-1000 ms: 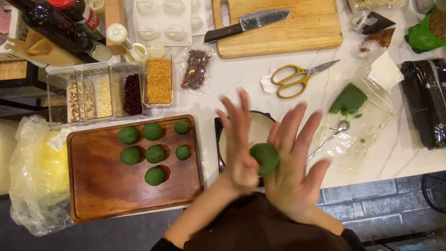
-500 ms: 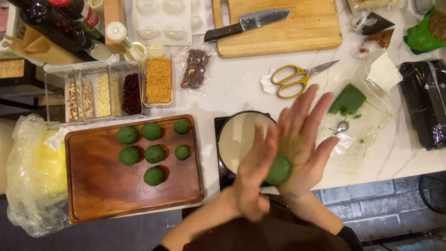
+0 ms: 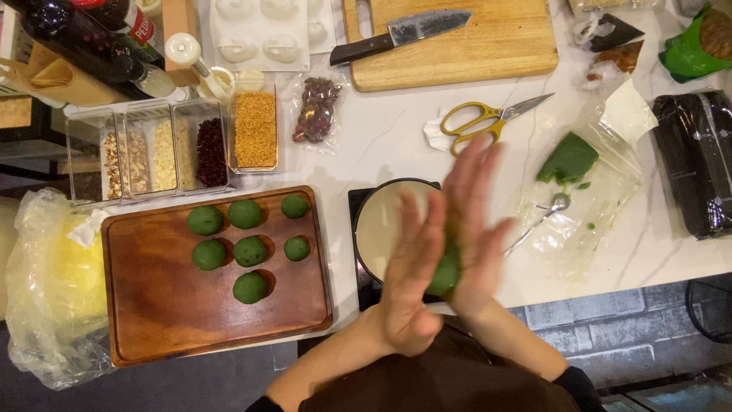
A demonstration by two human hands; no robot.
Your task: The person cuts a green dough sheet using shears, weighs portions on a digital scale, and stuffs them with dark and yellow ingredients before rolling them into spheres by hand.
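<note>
A green dough ball [image 3: 445, 273] is pressed between the palms of my left hand [image 3: 408, 271] and my right hand [image 3: 474, 221], fingers stretched out flat. Both hands hover over a white bowl [image 3: 379, 225] that stands on a black scale. To the left, a wooden board [image 3: 175, 320] carries several finished green balls [image 3: 249, 251] in loose rows. A slab of green dough [image 3: 567, 159] lies on clear plastic wrap to the right, with a small spoon [image 3: 543, 215] beside it.
Yellow-handled scissors [image 3: 480, 120] lie behind the bowl. A cutting board with a knife [image 3: 404, 32] is at the back. Clear boxes of nuts and dried fruit [image 3: 160, 152], bottles, a white mould tray [image 3: 263, 34], a black packet [image 3: 698, 160] and a plastic bag [image 3: 49, 282] surround the counter.
My palms have slid across each other around the green ball; the left hand came forward and the right fingers now point more upright. The ball stays between them.
</note>
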